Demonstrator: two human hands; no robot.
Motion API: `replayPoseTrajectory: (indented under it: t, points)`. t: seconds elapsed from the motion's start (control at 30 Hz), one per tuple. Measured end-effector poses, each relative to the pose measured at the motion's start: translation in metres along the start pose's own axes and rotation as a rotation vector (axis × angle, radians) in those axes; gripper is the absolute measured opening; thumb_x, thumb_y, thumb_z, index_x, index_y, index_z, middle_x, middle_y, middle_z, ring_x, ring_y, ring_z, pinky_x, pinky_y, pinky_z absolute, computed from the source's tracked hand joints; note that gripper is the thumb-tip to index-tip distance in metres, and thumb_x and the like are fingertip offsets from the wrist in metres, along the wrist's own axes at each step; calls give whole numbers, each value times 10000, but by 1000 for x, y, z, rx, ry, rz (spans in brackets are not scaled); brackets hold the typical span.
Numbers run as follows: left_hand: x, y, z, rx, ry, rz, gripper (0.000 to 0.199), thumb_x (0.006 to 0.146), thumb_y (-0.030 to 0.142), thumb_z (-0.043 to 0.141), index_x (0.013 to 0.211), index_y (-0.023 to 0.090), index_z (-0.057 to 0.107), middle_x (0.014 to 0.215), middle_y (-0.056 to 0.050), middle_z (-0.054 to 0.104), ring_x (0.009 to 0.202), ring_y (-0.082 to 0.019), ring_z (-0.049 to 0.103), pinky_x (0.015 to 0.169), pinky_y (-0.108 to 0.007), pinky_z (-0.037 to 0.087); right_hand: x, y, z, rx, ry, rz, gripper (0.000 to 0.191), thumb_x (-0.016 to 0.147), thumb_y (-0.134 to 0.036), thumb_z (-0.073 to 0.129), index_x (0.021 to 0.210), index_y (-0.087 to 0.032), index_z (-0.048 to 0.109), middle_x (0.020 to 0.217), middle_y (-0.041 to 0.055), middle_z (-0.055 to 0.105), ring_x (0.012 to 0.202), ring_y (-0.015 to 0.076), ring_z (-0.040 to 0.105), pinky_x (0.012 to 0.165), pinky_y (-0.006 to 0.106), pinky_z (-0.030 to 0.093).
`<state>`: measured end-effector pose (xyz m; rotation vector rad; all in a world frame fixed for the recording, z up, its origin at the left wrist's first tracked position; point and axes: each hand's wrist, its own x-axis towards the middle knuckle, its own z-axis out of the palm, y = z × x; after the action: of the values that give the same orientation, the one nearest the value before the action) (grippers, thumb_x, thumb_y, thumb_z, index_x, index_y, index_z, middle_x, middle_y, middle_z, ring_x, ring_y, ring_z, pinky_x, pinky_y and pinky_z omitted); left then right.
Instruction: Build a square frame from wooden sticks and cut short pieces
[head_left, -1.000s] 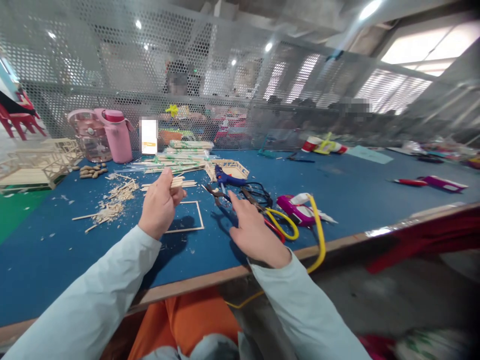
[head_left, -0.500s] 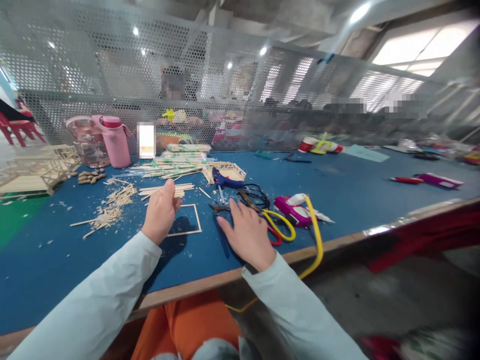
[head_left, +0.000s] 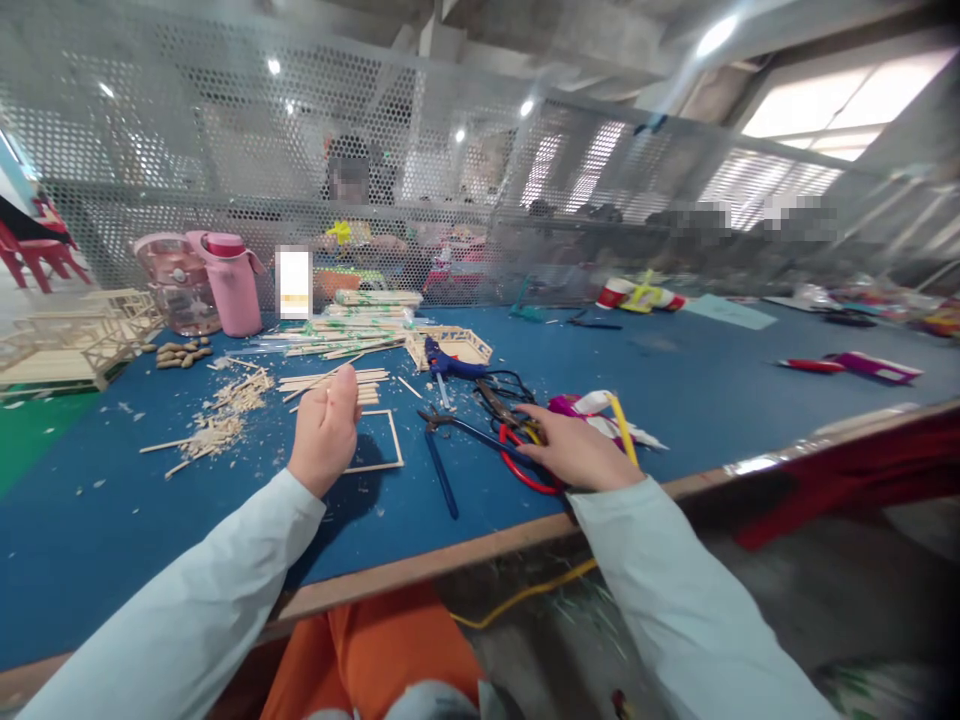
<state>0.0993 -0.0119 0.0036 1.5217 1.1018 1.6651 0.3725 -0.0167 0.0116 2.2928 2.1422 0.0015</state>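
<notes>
My left hand (head_left: 326,428) is closed in a fist-like pinch above a thin rectangular wooden-stick frame (head_left: 399,440); what its fingers hold, if anything, is hidden. To the right, my right hand (head_left: 581,445) has its thumb and fingers closed around the handles of scissors (head_left: 510,462) with red and yellow grips; the hand covers most of the yellow part. Dark-bladed, the scissors lie against blue-handled pliers (head_left: 442,478), spread wide on the blue table. Behind the left hand rests a row of loose wooden sticks (head_left: 371,378).
A blue glue gun (head_left: 457,365) lies before a small stick-built tray (head_left: 472,345). A purple tape-like item (head_left: 566,404) sits beyond my right hand. Wood scraps (head_left: 225,415), peanuts (head_left: 180,353), a pink bottle (head_left: 231,290) and stick models (head_left: 60,345) stand left. The table's front edge (head_left: 480,548) is near.
My right hand has moved right from over the pliers to the scissors' handles and closed on them. My left hand has stayed nearly in place.
</notes>
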Motion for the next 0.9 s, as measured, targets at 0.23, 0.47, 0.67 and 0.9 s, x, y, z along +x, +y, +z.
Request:
replayPoseTrajectory:
  t: [0.23,0.47,0.67,0.9]
  points:
    - [0,-3,2,-36,97,5,488,833,548,356,488,206,309,438,51,315,427,-87,320,441,-238,291,-14,-10,0,-1,323,35,508,720,-217,520,1226,-173,508,970,105,668,841,256,619,690,322,422]
    - [-1,5,0,29,103,12,521,844,542,329,470,189,415,447,28,403,440,-101,454,474,-229,413,-28,-44,-7,927,621,-44,431,764,-306,494,1177,-192,450,862,56,569,666,177,565,614,320,463]
    - [-2,12,-1,-42,79,6,522,807,603,353,482,195,379,439,42,358,411,-92,404,422,-218,421,-59,-127,13,1690,-201,-519,324,818,-477,440,1043,-244,430,683,-45,390,484,79,409,437,216,376]
    - [-4,12,-3,-23,40,20,498,849,553,321,511,191,381,463,30,415,381,-83,393,382,-220,333,-63,-154,14,1615,-136,-615,588,746,-702,393,1083,-225,463,695,-25,361,520,84,334,435,212,319]
